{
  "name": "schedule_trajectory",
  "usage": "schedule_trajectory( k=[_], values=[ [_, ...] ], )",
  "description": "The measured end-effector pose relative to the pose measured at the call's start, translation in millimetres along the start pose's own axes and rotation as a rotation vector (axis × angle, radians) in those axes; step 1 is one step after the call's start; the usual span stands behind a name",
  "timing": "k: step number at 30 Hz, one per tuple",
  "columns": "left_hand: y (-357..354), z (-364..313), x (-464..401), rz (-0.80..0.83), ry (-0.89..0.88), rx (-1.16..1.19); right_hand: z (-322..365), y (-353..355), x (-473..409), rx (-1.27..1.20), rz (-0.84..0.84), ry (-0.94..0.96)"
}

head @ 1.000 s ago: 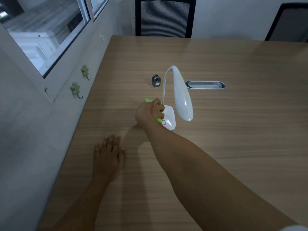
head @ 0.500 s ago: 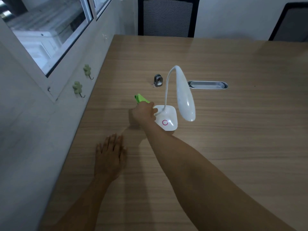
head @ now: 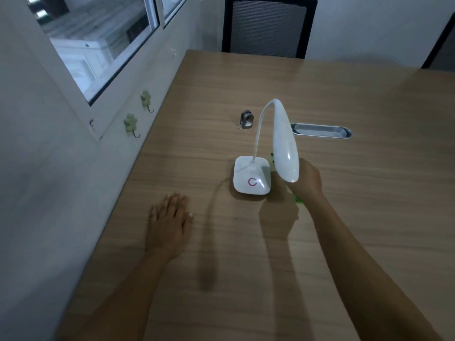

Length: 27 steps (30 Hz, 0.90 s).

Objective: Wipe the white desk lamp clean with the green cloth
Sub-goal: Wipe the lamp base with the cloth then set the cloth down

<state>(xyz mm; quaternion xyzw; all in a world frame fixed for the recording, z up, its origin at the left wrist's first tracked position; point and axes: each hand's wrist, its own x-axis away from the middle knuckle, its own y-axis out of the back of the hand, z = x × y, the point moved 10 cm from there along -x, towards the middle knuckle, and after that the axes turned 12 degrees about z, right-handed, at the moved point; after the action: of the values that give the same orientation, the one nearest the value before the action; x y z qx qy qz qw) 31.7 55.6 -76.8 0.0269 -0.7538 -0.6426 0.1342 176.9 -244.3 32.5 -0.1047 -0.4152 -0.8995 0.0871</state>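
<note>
The white desk lamp [head: 251, 177] stands mid-table on a square base with a pink ring, its neck arching over to a long drooping head [head: 285, 146]. My right hand [head: 306, 180] is just right of the base, partly behind the lamp head, closed on the green cloth [head: 298, 199]. Only small green scraps show below the hand and near the head. My left hand [head: 170, 222] lies flat on the wooden table [head: 369, 217], fingers spread, holding nothing, to the lower left of the lamp.
A small metal clip-like object [head: 247, 119] sits behind the lamp. A silver cable grommet [head: 322, 130] is set into the table at the right. A wall with a window and two green hooks [head: 130, 123] borders the left edge. A black chair [head: 268, 28] stands at the far end.
My right hand with the cloth has swung from the left side of the lamp base across to its right side. The left hand has stayed flat on the table.
</note>
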Motion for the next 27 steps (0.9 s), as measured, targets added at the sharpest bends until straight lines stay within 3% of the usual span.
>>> schedule_trajectory(
  k=[8, 11, 14, 18, 23, 27],
  values=[
    [2, 0, 1, -0.011, -0.004, -0.006, 13, -49, -17, -0.125, 0.144, 0.041],
    [4, -1, 2, -0.023, -0.008, 0.014, 3, -34, -17, -0.094, 0.080, -0.038],
    [3, 0, 2, -0.024, -0.005, 0.005, 4, -27, -15, -0.043, -0.020, 0.000],
    [2, 0, 1, -0.015, -0.003, 0.008, 0, -48, -3, -0.040, 0.046, 0.056],
    [0, 2, 0, -0.001, 0.006, 0.004, -31, -24, -5, 0.221, -0.072, -0.045],
    [-1, 1, -1, 0.012, 0.007, -0.012, -67, -5, 8, 0.256, -0.142, -0.164]
  ],
)
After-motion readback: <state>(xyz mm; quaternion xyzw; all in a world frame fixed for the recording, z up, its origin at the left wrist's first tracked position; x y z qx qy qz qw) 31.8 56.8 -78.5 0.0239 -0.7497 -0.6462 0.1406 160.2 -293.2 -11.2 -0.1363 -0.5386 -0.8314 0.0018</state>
